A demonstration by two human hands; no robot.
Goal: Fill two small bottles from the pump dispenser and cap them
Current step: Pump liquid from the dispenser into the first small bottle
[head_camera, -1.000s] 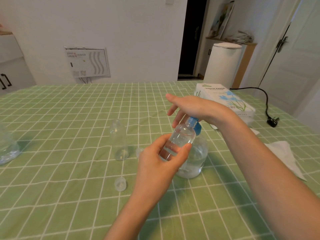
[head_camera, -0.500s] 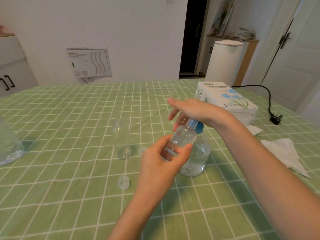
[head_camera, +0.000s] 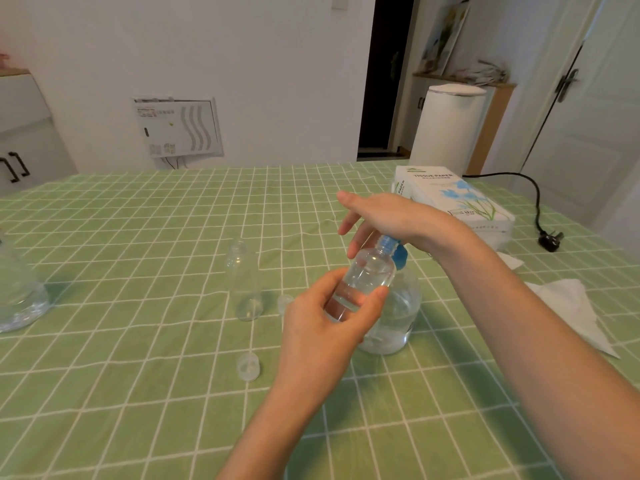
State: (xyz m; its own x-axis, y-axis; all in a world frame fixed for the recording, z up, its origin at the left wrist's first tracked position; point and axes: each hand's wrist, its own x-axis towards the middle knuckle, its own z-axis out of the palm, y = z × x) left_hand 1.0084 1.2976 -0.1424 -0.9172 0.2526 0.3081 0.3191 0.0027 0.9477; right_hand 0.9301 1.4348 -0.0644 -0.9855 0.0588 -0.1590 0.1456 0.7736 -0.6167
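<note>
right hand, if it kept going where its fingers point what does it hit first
Probably nothing: the right hand points leftward above the table, and the empty small bottle seems lower and nearer the camera, though depth is unclear.

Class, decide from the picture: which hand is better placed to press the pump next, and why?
The right hand: it lies open over the blue pump head, while the left hand is busy gripping the small bottle at the nozzle.

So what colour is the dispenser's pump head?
Blue. The pump head shows best in the head view, just under the right hand.
</note>
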